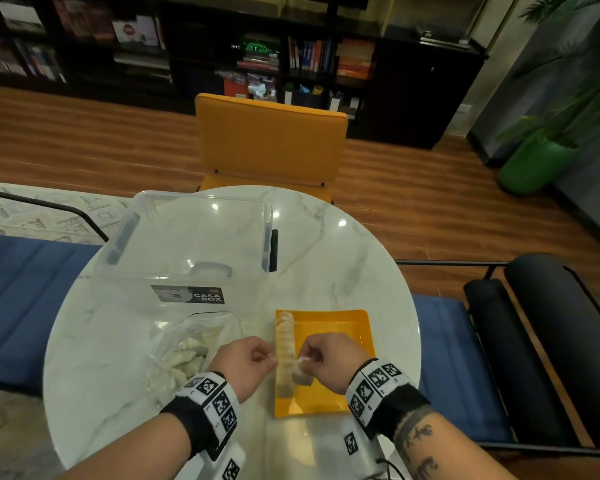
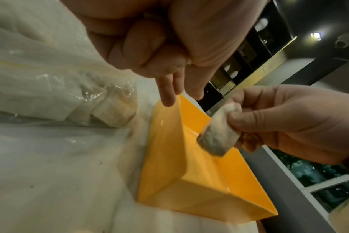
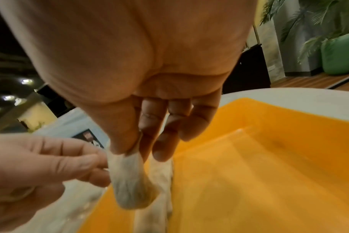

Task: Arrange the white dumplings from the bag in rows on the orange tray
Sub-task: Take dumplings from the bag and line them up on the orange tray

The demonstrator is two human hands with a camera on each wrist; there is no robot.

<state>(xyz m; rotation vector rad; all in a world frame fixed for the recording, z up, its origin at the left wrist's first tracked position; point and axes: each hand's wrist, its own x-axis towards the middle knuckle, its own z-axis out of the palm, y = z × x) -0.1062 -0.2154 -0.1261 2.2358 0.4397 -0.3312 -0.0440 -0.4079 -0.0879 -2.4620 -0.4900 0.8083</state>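
Right hand [image 1: 329, 358]: thumb and forefinger clamped on the top edge of one white dumpling [image 3: 130, 181], other fingers [image 3: 165, 137] loosely extended behind it.
Dumpling's lie: hangs straight below the pinch, long axis near vertical, just above the near part of the orange tray [image 1: 340, 327], beside the finished row.
Left hand [image 1: 245, 362]: fingers curled together, holding nothing that I can make out, tips just beside the dumpling on its bag side.
Nearer hand: the right; it carries the piece.
Look: pale, soft, floury skin, greyish filling showing through at the plump lower end.
Row [image 1: 286, 341]: dumplings lined along the tray's left edge.
Bag [image 1: 187, 348]: clear plastic on the bench [image 1: 343, 265], left of the tray, more dumplings inside.
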